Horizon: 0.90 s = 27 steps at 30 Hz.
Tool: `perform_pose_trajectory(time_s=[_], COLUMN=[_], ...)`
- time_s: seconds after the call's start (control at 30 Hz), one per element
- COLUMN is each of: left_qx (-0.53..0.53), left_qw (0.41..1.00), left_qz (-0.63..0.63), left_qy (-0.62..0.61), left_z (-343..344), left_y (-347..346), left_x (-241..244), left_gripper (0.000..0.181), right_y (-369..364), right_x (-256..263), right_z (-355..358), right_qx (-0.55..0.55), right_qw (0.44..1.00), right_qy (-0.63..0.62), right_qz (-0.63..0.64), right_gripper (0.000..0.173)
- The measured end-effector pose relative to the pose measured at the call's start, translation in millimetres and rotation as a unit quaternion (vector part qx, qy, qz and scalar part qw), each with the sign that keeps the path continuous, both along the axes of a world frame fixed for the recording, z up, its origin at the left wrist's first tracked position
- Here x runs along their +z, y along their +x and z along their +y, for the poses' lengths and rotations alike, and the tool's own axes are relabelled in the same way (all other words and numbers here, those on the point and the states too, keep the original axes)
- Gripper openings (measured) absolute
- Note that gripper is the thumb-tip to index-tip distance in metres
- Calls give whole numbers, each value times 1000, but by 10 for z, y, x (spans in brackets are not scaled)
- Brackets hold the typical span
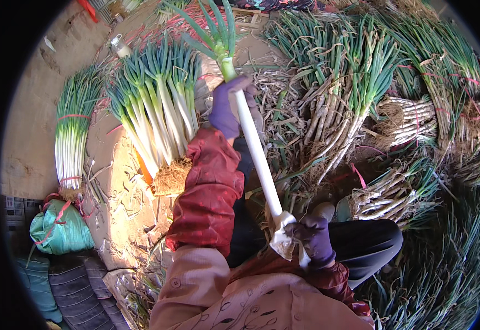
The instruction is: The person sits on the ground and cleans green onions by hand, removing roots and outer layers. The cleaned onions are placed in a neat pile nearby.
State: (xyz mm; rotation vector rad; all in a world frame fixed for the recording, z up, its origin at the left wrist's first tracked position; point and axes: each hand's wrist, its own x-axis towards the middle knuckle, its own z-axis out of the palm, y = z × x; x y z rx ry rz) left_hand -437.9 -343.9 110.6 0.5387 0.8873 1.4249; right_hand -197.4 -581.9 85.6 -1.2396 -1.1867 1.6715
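Observation:
A long green onion [256,150] with a white shaft slants across the middle of the head view, green leaves at the top. My left hand [232,103], in a purple glove, is closed around its upper shaft just below the leaves. At the root end, my right hand [314,237], also in a purple glove, grips pale, loose outer skin [283,227] that hangs around the shaft. The roots are partly covered by this skin. Left of my left forearm, a group of peeled green onions [161,111] lies with brown roots towards me.
A tied bundle of green onions [73,136] lies at the far left, above a teal bag [60,231]. Unpeeled onions [334,111] are heaped at the right, with tied bundles [407,119] beyond. Dry peelings [281,111] litter the floor. A clear container [120,46] stands at upper left.

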Motion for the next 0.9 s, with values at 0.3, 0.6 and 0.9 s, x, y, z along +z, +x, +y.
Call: perform_pose_trajectory(time_s=[0.3, 0.6, 0.9], left_qx=[-15, -56, 23], left_qw=[1000, 997, 992], left_qz=[12, -43, -110], left_qy=[3, 33, 55], left_z=[-124, -49, -153], left_y=[-108, -21, -93], left_x=[-76, -181, -54], left_gripper=[24, 27, 34], right_y=[388, -7, -76], right_x=[-156, 231, 133], right_z=[-224, 197, 27], right_qx=[99, 181, 12], right_qw=[900, 982, 996], right_qy=[217, -38, 76], right_qz=[-366, 36, -37], right_gripper=[39, 21, 5])
